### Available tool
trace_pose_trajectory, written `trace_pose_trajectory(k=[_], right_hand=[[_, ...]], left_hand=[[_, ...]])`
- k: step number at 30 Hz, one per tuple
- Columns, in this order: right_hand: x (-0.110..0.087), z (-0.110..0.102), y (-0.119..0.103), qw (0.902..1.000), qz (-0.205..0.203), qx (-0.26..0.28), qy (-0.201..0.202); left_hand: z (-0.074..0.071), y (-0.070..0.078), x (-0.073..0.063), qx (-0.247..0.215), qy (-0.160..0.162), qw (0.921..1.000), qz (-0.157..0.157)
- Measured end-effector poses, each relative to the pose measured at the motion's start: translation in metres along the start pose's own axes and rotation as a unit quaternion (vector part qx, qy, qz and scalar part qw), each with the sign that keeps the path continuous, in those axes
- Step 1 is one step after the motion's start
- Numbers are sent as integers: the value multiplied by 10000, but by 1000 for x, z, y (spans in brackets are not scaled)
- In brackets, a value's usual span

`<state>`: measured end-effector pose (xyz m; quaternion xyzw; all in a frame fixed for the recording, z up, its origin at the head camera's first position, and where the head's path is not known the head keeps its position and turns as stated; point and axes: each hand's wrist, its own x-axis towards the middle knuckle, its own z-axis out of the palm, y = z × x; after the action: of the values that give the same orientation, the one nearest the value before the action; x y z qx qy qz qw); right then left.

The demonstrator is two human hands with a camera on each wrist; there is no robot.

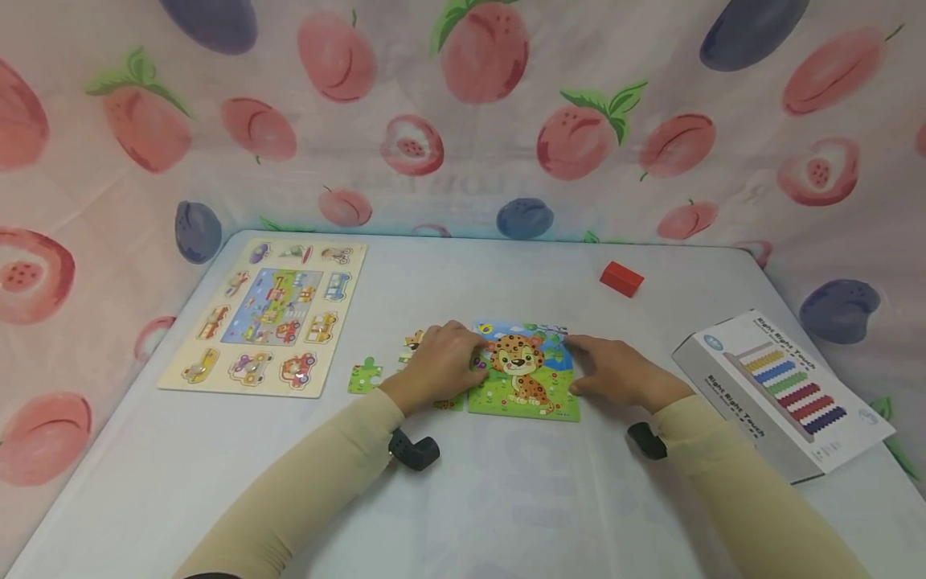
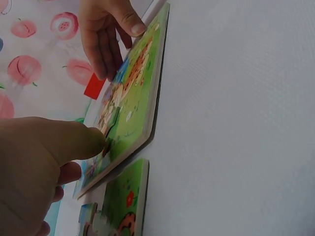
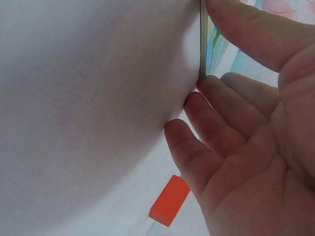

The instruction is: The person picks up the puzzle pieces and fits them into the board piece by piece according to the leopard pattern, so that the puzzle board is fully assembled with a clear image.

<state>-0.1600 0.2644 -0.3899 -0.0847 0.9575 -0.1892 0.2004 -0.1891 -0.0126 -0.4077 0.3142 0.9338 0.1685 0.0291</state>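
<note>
A square jigsaw board (image 1: 522, 374) with a spotted leopard cub on grass lies flat mid-table. My left hand (image 1: 444, 362) is at its left edge, thumb and index finger apart. In the left wrist view, the left thumb (image 2: 86, 140) touches the picture beside a slightly raised green puzzle piece (image 2: 113, 120). My right hand (image 1: 615, 371) rests at the board's right edge, thumb and fingers spread along it. Loose puzzle pieces lie left of the board, one green piece (image 1: 365, 375) in full view and others partly hidden by my left hand.
A wooden vehicle peg puzzle (image 1: 174, 374) lies at the back left. Toward the back right sits a red block (image 1: 621, 279). A white toy box (image 1: 752, 394) printed "Right Right Touch" stands beyond my right forearm. Fruit-patterned cloth (image 1: 463, 185) hangs behind the table.
</note>
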Motion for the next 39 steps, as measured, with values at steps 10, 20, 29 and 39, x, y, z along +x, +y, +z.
trace_pose_trajectory(k=[10,20,29,39], right_hand=[[1,1,-1,10000,31,9,5],[1,1,0,10000,13,-11,13],[1,2,1,10000,38,-38,41],[0,1,-1,10000,40,-36,33]], left_hand=[[3,-1,1,-129,-75,9998,137],[4,0,2,-124,-120,9998,66],[3,-3,2,-234,-229,9994,136],[-12,-16,-4,-899,-452,9949,10]])
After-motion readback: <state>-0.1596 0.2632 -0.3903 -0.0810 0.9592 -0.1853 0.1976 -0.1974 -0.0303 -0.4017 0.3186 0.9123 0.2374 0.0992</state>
